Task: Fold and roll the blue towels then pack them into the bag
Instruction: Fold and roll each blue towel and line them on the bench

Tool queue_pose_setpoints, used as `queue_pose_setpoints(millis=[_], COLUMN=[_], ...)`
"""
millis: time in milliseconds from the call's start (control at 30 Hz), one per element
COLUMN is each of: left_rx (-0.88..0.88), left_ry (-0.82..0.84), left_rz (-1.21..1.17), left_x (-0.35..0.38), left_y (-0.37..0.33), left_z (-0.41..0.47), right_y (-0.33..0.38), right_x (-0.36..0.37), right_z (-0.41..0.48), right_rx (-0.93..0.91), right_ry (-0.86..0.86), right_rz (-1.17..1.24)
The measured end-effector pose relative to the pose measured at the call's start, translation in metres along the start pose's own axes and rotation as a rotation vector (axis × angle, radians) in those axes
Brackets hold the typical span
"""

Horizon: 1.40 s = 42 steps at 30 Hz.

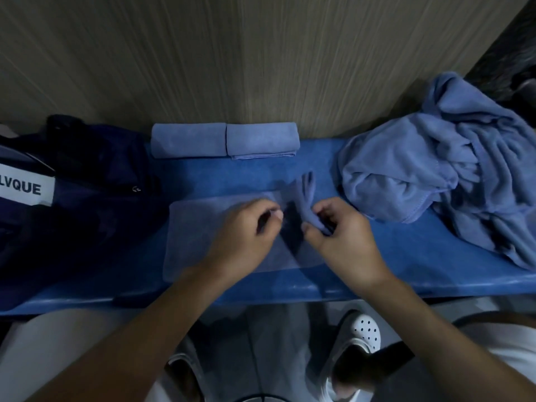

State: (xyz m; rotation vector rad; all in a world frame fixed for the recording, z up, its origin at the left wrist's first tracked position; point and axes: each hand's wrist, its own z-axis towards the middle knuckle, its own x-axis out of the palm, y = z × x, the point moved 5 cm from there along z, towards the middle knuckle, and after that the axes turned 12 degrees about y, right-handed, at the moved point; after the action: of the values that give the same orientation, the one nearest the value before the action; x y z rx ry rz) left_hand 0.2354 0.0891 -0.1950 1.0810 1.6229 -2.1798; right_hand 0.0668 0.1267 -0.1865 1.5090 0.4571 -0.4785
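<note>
White perforated clogs (362, 335) down at six o'clock, planted on the floor right under the counter's front edge. Both bare forearms reach up from the bottom corners and meet in the middle.

On to the counter (391, 256), bright blue, running straight across. Dead centre lies the blue towel (200, 236), mostly flat and smeared with blur, so its edges are hard to read. The left hand (246, 227) sits on top of it, fingers curled, thumb against forefinger, pinching the cloth near its top right edge. Just beside it at three o'clock, the right hand (342, 236) has its fingers wrapped round a bunched corner of the same towel. A twisted tail of fabric sticks out from that grip toward twelve o'clock. The two hands are close together but not touching.

Out at nine o'clock sits the bag (95, 181), dark navy, slumped on the counter's left end. A white label (24, 188) on it reads "LVQUE" where it shows. Well apart at two o'clock is the pile of towels (435, 166), crumpled and unfolded, heaped on the right end.

Further back at twelve o'clock, two rolled towels lie end to end and touching, the left roll (188, 140) and the right roll (262, 139). They are tucked against the wood-grain wall (261, 53) that fills the top of the view. Nothing shows inside the bag from here.
</note>
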Motion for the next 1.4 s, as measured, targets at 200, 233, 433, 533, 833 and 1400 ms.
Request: queue_pose_setpoints(millis=[200,233,433,533,833,1400], left_rx=[-0.275,-0.297,-0.361,-0.314,-0.137,-0.290], left_ry=[-0.038,-0.060,-0.055,-0.041,0.035,0.138], left_rz=[-0.521,-0.532,-0.368,-0.200,0.424,0.516], left_x=[0.001,0.001,0.006,0.004,0.007,-0.018], left_y=[0.002,0.005,0.021,0.017,0.013,0.027], left_z=[0.019,0.020,0.029,0.027,0.022,0.015], right_y=[0.025,0.028,0.030,0.012,-0.004,-0.023], right_x=[0.032,0.035,0.030,0.021,0.040,0.005], right_z=[-0.010,-0.011,-0.015,-0.012,-0.017,0.024], right_rx=[-0.158,-0.173,-0.193,0.014,0.210,0.226], right_ry=[0.096,0.106,0.012,-0.096,0.113,0.178], right_rz=[-0.413,-0.455,-0.377,-0.321,-0.477,-0.362])
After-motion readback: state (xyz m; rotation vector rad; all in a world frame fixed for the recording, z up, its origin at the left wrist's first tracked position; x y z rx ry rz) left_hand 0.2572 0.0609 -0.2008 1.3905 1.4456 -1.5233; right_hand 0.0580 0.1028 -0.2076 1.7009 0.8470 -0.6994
